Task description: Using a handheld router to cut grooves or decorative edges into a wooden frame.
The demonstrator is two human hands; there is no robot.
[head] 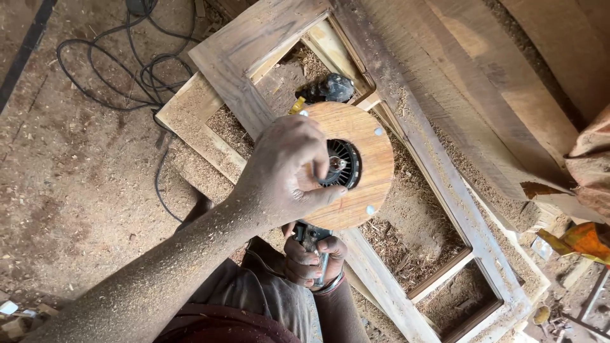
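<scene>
The left hand (286,168) covers part of the round wooden base plate (352,162) and part of the dark collet opening (340,164) at its middle, so what its fingertips pinch there cannot be told. The router body (311,238) is mostly hidden under the plate and inside the right hand (311,257); its switch and grip are out of sight. The black cable (127,82) runs off the top edge. The wooden door frame (445,190) is cut by the bottom edge, and the orange cloth (584,238) by the right edge
</scene>
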